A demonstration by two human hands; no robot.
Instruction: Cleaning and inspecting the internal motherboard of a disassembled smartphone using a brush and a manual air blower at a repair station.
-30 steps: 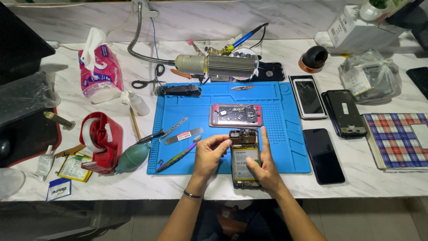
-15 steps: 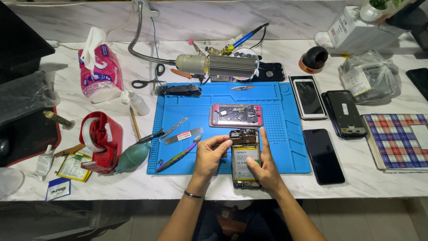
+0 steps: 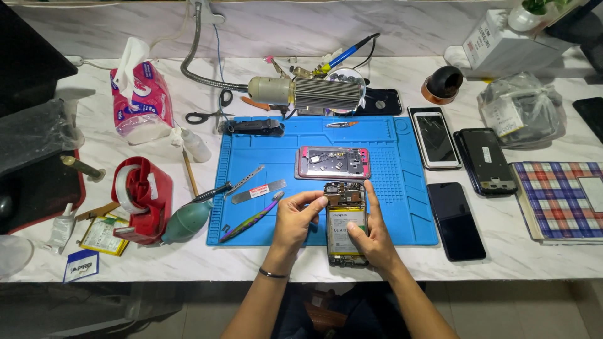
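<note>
An opened phone (image 3: 345, 207) with its battery and circuit board exposed lies upright at the front edge of the blue work mat (image 3: 402, 207). My right hand (image 3: 372, 235) grips its right side, thumb resting on the battery. My left hand (image 3: 296, 220) pinches at the phone's upper left corner with thumb and forefinger; whether it holds a small part I cannot tell. A second opened phone with a pink frame (image 3: 333, 162) lies crosswise just beyond.
Metal pry tools (image 3: 257, 190) and iridescent tweezers (image 3: 250, 218) lie left of my hands. Three phones (image 3: 455, 220) rest right of the mat. A red tape dispenser (image 3: 143, 198), green blower bulb, tissue pack (image 3: 138, 100), scissors and gooseneck lamp (image 3: 311, 93) surround it.
</note>
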